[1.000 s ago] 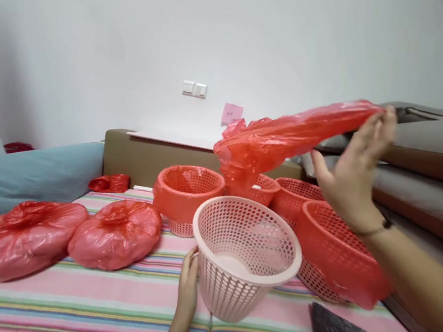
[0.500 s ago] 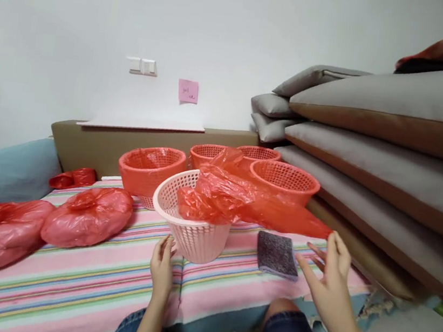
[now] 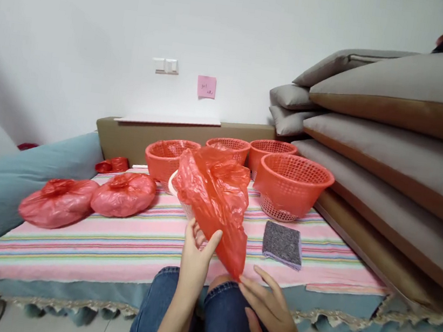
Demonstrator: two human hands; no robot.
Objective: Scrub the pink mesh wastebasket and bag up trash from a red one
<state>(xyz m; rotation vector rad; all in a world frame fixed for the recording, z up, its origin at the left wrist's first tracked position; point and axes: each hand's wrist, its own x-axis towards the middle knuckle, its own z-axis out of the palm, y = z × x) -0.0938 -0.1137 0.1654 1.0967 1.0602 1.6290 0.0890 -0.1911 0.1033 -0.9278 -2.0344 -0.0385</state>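
Red bag [image 3: 217,195] at right fingers [image 3: 257,295], grip unclear.

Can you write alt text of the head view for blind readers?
A red plastic bag mostly hides a pale basket, with a person's left hand at the bag's side and right hand at its lower tip. Four red baskets, two red bundles and a gray cloth sit on striped fabric.

Red plastic bag [image 3: 217,198] looked thin, glossy, crumpled; upper end spread wide, lower end narrowed, whole length slanted. Pale basket [image 3: 172,185] stood behind bag, mostly hidden; left rim and bit of side showed.
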